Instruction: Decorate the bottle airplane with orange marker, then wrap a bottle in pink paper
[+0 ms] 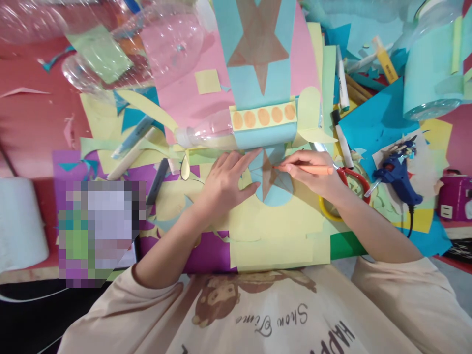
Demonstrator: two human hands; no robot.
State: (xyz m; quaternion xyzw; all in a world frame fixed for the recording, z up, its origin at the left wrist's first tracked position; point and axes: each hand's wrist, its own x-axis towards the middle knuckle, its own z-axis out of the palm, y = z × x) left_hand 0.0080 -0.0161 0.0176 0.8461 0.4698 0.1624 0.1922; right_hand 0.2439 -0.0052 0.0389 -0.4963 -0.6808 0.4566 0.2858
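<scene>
My right hand (pixel 313 169) is closed around an orange marker (pixel 320 170), its tip touching a rounded light-blue paper (pixel 276 197). On that paper is a star (pixel 267 179), partly coloured brown. My left hand (pixel 230 179) lies with its fingers spread at the paper's left edge, holding nothing. Just beyond both hands a plastic bottle (pixel 214 129) lies on its side, wrapped in blue paper with a yellow strip of orange dots (pixel 263 116) and yellow fin-like pieces (pixel 309 105). Behind it, a larger blue sheet (pixel 275 81) bears a brown star (pixel 260 42).
Red-and-yellow scissors (pixel 363 183) lie partly behind my right wrist, beside a blue glue gun (pixel 396 179). Several markers (pixel 342 78) and paper scraps lie at right. Clear plastic bottles (pixel 169 44) are at back left, a white roll (pixel 20 223) at far left. Yellow sheets (pixel 280 248) cover the front.
</scene>
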